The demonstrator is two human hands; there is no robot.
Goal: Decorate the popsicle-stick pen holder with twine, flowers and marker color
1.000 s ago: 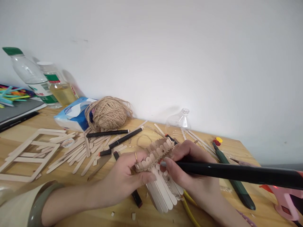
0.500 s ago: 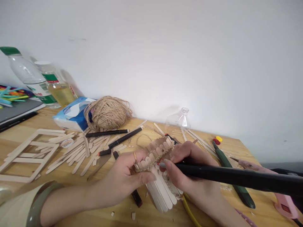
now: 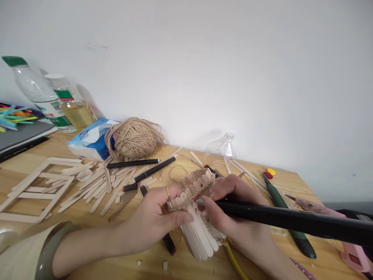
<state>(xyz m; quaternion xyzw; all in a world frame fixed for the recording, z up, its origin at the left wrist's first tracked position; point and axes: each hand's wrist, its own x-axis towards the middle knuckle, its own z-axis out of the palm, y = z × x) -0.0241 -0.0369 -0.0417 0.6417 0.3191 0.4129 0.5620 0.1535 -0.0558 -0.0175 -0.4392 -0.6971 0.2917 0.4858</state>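
Near the middle, a small craft piece of rounded wooden sticks (image 3: 201,233) with twine along its edges is held tilted above the table. My left hand (image 3: 163,217) grips its left side, thumb in front and fingers behind. My right hand (image 3: 236,214) is closed round a black marker (image 3: 279,219), whose pale tip points at the twine-edged part of the craft piece. The right fingertips are against the piece, and whether the marker tip touches it cannot be made out.
Behind lie a twine ball (image 3: 135,138), a tissue pack (image 3: 90,142), loose sticks (image 3: 99,190) and capped markers (image 3: 155,170). A stick frame (image 3: 35,196) and bottles (image 3: 43,93) are left; a green-handled tool (image 3: 291,217), pink glue gun (image 3: 354,256) and cut bottle top (image 3: 229,147) right.
The whole view has shifted slightly, so the background things sit a little further right. Both hands keep their holds with hardly any movement.
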